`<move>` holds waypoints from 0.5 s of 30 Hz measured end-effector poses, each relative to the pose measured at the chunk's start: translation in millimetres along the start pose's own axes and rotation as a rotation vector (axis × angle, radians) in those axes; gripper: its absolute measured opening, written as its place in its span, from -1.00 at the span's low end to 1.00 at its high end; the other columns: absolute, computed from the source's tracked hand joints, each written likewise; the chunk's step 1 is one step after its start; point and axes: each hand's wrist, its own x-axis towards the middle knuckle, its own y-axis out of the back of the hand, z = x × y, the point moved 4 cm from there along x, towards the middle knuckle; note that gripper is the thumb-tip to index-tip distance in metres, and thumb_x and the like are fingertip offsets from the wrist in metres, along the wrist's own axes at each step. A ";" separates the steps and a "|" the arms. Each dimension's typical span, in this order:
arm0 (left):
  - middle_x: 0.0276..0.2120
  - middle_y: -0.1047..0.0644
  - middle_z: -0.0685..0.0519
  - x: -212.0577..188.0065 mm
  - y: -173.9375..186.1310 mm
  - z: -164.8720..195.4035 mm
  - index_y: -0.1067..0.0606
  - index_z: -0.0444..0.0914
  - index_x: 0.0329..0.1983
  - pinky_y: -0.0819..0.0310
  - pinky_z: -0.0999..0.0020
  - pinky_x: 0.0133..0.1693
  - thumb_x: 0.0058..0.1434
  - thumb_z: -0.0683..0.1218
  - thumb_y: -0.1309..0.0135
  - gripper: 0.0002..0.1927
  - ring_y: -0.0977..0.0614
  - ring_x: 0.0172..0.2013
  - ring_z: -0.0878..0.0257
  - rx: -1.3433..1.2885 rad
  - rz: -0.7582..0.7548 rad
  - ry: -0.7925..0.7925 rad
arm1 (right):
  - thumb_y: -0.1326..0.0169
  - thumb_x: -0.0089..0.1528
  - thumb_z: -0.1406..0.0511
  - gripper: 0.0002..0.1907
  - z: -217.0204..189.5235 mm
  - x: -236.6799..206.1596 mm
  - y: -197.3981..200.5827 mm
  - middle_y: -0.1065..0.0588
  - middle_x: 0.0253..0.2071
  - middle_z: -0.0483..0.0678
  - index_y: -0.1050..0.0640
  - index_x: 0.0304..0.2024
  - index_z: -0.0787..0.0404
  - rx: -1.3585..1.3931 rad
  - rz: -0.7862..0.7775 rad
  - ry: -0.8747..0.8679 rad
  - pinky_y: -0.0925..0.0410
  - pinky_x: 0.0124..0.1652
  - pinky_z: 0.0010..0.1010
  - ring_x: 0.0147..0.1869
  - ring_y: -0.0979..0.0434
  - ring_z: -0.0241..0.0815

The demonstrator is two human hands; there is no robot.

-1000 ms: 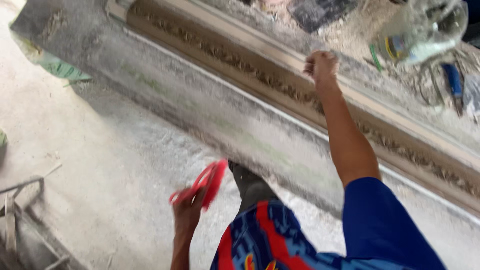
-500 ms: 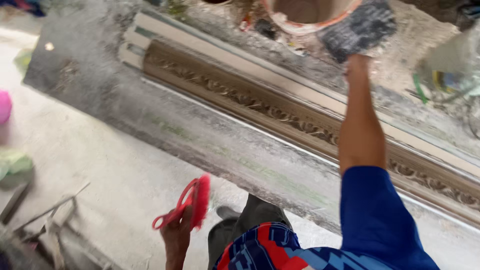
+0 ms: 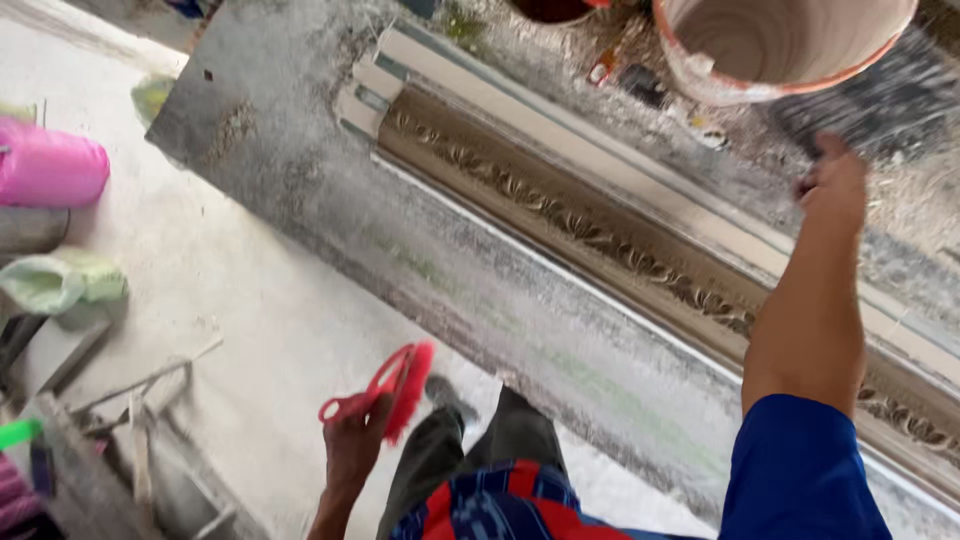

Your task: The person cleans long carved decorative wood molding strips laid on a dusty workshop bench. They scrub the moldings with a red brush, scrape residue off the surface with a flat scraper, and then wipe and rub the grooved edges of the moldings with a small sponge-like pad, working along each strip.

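Nearest, the left hand (image 3: 352, 450) hangs low beside the leg, its grip closed round a red brush (image 3: 392, 390) held clear of the desk (image 3: 300, 190). Past it the carved moulding (image 3: 600, 235) lies along the dusty desk, its leaf pattern showing clean, so the brushing looks largely done, though grey dust coats the desk beside it. Farthest, the right hand (image 3: 835, 180) reaches to a dark pad (image 3: 880, 95) by the bucket (image 3: 780, 45); its fingers curl at the pad's edge, but I cannot tell whether they have gripped it.
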 end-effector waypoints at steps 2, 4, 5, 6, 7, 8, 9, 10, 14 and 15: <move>-0.60 -0.53 0.04 -2.7 5.2 -2.1 -0.64 -0.32 -0.32 -0.28 0.31 -0.52 0.21 -0.06 -0.27 -0.80 -0.41 -0.58 0.36 -0.047 -0.026 0.136 | -0.25 0.37 0.39 -0.61 3.5 -16.5 13.3 -0.50 -0.15 0.10 -0.34 0.12 0.32 0.218 -0.033 0.048 -0.44 -0.18 -0.25 -0.16 -0.51 -0.05; -0.63 -0.48 0.07 -7.1 8.5 -7.5 -0.63 -0.35 -0.29 -0.22 0.34 -0.51 0.30 -0.03 -0.26 -0.74 -0.34 -0.55 0.42 -0.151 -0.046 0.326 | -0.26 0.38 0.40 -0.58 13.1 -41.5 37.5 -0.51 -0.11 0.12 -0.33 0.15 0.32 0.511 -0.079 0.118 -0.43 -0.15 -0.25 -0.12 -0.52 -0.04; -0.60 -0.49 0.13 -9.3 10.9 -7.3 -0.62 -0.35 -0.28 -0.24 0.37 -0.52 0.28 -0.02 -0.25 -0.74 -0.37 -0.54 0.45 -0.228 -0.042 0.329 | -0.27 0.38 0.41 -0.57 19.8 -58.3 53.4 -0.51 -0.10 0.12 -0.32 0.16 0.33 0.667 -0.101 0.168 -0.43 -0.14 -0.25 -0.11 -0.52 -0.03; -0.58 -0.50 0.18 -10.1 11.9 -7.4 -0.62 -0.35 -0.27 -0.26 0.40 -0.52 0.27 -0.02 -0.24 -0.74 -0.40 -0.53 0.48 -0.306 -0.039 0.332 | -0.28 0.38 0.42 -0.56 29.8 -76.7 70.5 -0.51 -0.08 0.13 -0.32 0.17 0.33 0.780 -0.117 0.190 -0.42 -0.13 -0.25 -0.09 -0.52 -0.02; -0.56 -0.51 0.24 -9.9 12.8 -8.0 -0.62 -0.34 -0.26 -0.28 0.44 -0.53 0.26 -0.02 -0.23 -0.74 -0.43 -0.53 0.51 -0.383 -0.034 0.337 | -0.28 0.39 0.43 -0.55 43.1 -95.8 87.9 -0.51 -0.06 0.14 -0.32 0.19 0.33 0.820 -0.119 0.161 -0.42 -0.11 -0.25 -0.07 -0.52 -0.01; -0.57 -0.51 0.23 -8.5 13.9 -8.9 -0.62 -0.34 -0.27 -0.28 0.44 -0.53 0.26 -0.03 -0.24 -0.76 -0.43 -0.54 0.51 -0.379 -0.031 0.340 | -0.24 0.23 0.40 -0.54 60.4 -114.7 106.3 -0.50 -0.13 0.06 -0.35 0.11 0.19 0.752 -0.066 0.063 -0.48 -0.20 -0.23 -0.14 -0.53 -0.07; -0.58 -0.51 0.22 -5.3 14.0 -9.9 -0.63 -0.34 -0.28 -0.28 0.45 -0.53 0.26 -0.04 -0.24 -0.77 -0.43 -0.54 0.51 -0.378 -0.025 0.340 | -0.19 0.08 0.37 -0.52 77.3 -133.5 124.8 -0.49 -0.19 -0.02 -0.38 0.04 0.04 0.687 -0.019 -0.032 -0.53 -0.29 -0.22 -0.22 -0.54 -0.12; -0.59 -0.51 0.21 -1.2 15.2 -11.3 -0.63 -0.34 -0.30 -0.28 0.46 -0.53 0.26 -0.05 -0.25 -0.78 -0.43 -0.55 0.51 -0.376 -0.017 0.339 | -0.19 0.25 0.25 -0.53 84.9 -151.8 139.0 -0.47 -0.05 0.06 -0.38 0.17 0.16 0.656 -0.145 0.042 -0.53 -0.21 -0.16 -0.11 -0.52 -0.06; -0.64 -0.51 0.11 23.6 20.3 -16.7 -0.60 -0.37 -0.37 -0.28 0.40 -0.53 0.30 -0.06 -0.24 -0.74 -0.43 -0.56 0.46 -0.184 -0.127 0.174 | -0.22 0.55 0.28 -0.56 125.0 -223.3 195.0 -0.35 0.11 0.08 -0.31 0.32 0.30 0.844 -0.462 0.066 -0.45 -0.07 -0.13 0.10 -0.43 0.02; -0.64 -0.50 0.09 27.6 24.4 -22.3 -0.59 -0.37 -0.36 -0.27 0.38 -0.53 0.30 -0.05 -0.23 -0.74 -0.42 -0.56 0.45 -0.206 -0.142 0.182 | -0.21 0.41 0.35 -0.47 140.4 -241.3 212.2 -0.42 0.22 0.12 -0.33 0.37 0.29 0.852 -0.381 0.081 -0.50 0.06 -0.02 0.22 -0.52 0.09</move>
